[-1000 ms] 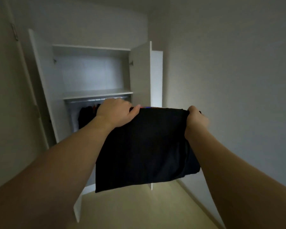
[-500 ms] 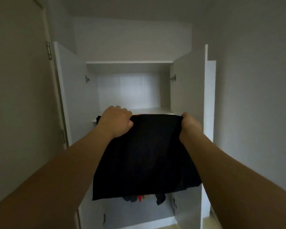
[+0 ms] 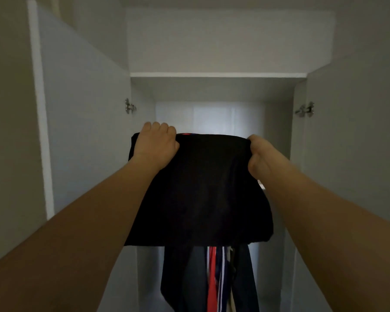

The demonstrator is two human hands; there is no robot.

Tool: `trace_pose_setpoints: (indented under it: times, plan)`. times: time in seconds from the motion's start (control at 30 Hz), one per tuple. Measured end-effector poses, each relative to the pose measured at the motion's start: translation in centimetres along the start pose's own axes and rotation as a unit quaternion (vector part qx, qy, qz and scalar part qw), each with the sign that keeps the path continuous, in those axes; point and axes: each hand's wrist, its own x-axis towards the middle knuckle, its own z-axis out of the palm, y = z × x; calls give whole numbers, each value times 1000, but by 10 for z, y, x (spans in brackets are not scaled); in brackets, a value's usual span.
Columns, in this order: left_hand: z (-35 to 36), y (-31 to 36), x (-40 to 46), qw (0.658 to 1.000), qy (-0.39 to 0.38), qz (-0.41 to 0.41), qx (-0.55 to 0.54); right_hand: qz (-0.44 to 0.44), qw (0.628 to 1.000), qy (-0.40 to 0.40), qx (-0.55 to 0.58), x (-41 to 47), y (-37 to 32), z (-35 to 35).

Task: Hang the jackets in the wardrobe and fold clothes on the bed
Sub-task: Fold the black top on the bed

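Note:
I hold a stack of folded black clothes (image 3: pixel 200 190) out in front of me, level with the upper compartment of the white wardrobe (image 3: pixel 218 75). My left hand (image 3: pixel 157 144) grips the stack's far left edge, and my right hand (image 3: pixel 260 154) grips its far right edge. A sliver of red shows at the stack's top edge. Below the stack, dark jackets (image 3: pixel 182 278) and a red, white and blue garment (image 3: pixel 215 280) hang inside the wardrobe. The shelf under the stack is mostly hidden.
The wardrobe's left door (image 3: pixel 81 104) and right door (image 3: pixel 351 131) stand open on either side of my arms. Metal hinges (image 3: pixel 129 106) sit on both inner walls. A grey wall panel (image 3: pixel 227 41) runs above the wardrobe.
I have stepped closer to the wardrobe, so it now fills the view. Both hands have carried the folded stack forward and up toward the upper compartment.

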Motion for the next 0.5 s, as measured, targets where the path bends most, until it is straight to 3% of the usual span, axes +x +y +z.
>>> trace_pose_setpoints:
  times: [0.27,0.5]
  plan:
    - [156,-25,134,999,19,39,-16,42,999,8,-32,181,-18,84]
    - [270,-28,228,999,-36,8,26,41,999,-18,5,321,-10,144]
